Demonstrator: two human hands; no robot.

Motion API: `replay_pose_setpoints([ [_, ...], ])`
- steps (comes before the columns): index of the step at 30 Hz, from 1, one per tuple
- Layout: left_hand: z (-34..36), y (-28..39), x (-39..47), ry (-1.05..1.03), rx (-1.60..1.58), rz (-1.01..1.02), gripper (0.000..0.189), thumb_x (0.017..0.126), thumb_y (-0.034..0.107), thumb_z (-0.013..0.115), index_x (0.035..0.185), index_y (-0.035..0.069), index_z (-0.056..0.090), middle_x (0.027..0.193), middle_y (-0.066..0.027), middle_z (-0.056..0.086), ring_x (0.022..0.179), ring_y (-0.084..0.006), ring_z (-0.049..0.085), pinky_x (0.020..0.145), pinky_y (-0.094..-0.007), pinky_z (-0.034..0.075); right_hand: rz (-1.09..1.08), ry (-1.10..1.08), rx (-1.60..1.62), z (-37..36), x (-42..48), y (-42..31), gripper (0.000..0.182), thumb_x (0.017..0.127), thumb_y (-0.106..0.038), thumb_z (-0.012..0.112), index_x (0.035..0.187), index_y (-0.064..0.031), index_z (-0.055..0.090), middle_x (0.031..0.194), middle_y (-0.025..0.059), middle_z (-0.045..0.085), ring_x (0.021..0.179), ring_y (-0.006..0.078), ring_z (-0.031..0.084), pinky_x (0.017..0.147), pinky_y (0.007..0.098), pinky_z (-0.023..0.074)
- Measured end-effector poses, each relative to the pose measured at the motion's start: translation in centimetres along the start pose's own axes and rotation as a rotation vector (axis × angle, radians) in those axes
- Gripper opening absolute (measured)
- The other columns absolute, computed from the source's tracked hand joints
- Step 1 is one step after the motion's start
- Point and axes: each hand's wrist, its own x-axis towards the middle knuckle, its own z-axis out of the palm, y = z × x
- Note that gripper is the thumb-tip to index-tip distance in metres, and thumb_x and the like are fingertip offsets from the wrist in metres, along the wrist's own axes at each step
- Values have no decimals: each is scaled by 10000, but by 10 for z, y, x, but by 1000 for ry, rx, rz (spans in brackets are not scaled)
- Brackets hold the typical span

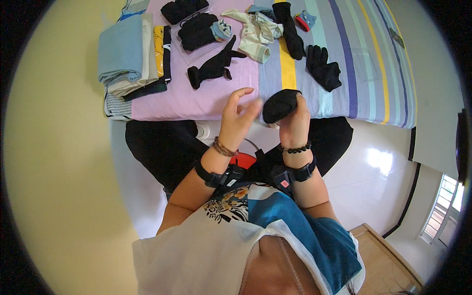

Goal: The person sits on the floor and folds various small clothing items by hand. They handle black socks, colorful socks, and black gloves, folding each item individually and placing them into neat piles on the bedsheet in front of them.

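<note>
My right hand (297, 121) grips a bundled black cloth item (281, 106), perhaps a rolled glove or sock, above the near edge of the bed. Beside it on the left, my left hand (239, 114) is raised with fingers apart and holds nothing. A black glove (215, 66) lies on the pink sheet ahead of my left hand. Another black glove (324, 70) rests on the striped sheet beyond my right hand. Farther back lie a long black knitted item (289, 31) and a crumpled pale baby garment (256, 33).
Folded cloths, the top one blue (121, 48), are stacked at the bed's left. Black bundles (197, 31) lie by clear plastic packaging (188, 53). A small blue-and-red cloth item (305, 20) is farther right. A wooden furniture top (383, 258) stands at lower right.
</note>
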Motion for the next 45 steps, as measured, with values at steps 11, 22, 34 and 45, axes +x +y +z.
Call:
replay_pose_setpoints([
  [11,11,-4,2,-170,172,281,395,763,6,601,1136,-12,471,950,-110,614,851,-150,595,760,-268,475,153,-102,-37,10,-4,-4,261,912,-271,468,1011,-40,539,889,41,579,755,117,564,646,237,469],
  [22,-30,55,138,77,923,545,175,771,126,581,919,41,619,891,-142,608,784,-271,594,698,-340,470,-39,-155,-223,-30,58,6,355,897,-268,499,1176,-69,407,918,35,538,731,115,535,519,225,440],
  [34,-44,73,219,-61,1586,328,268,703,228,642,930,94,593,840,-144,619,818,-305,599,693,-380,482,-85,-188,-351,-44,68,18,507,732,-94,638,1172,2,406,1002,73,512,892,138,503,772,250,437],
  [45,38,47,127,-451,1025,383,538,745,328,677,1188,78,505,914,-81,576,657,-144,553,614,-264,463,-338,-146,-389,-40,52,21,438,730,-56,639,1122,-6,451,951,75,542,803,123,525,693,246,451],
])
